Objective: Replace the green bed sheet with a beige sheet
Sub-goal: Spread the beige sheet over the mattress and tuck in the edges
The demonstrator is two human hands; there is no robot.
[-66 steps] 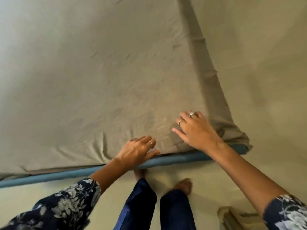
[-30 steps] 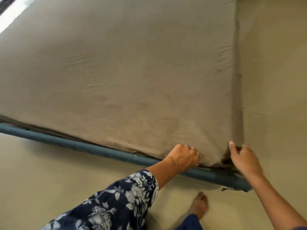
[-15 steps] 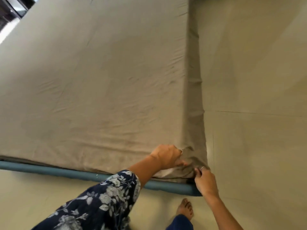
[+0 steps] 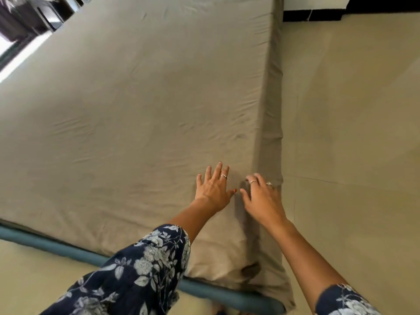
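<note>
Beige sheet (image 4: 136, 98) covers bed; left hand (image 4: 213, 189), right hand (image 4: 261, 198) flat, grip released.

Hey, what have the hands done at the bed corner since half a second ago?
Both hands let go of the bunched corner and moved up onto the bed. The left hand now lies open and flat on top of the beige sheet; the right hand rests spread at the bed's side edge. The sheet stays over the mattress, blue frame rail unchanged.

Pale tiled floor (image 4: 352, 133), teal bed-frame rail (image 4: 68, 250), black skirting (image 4: 311, 15)
</note>
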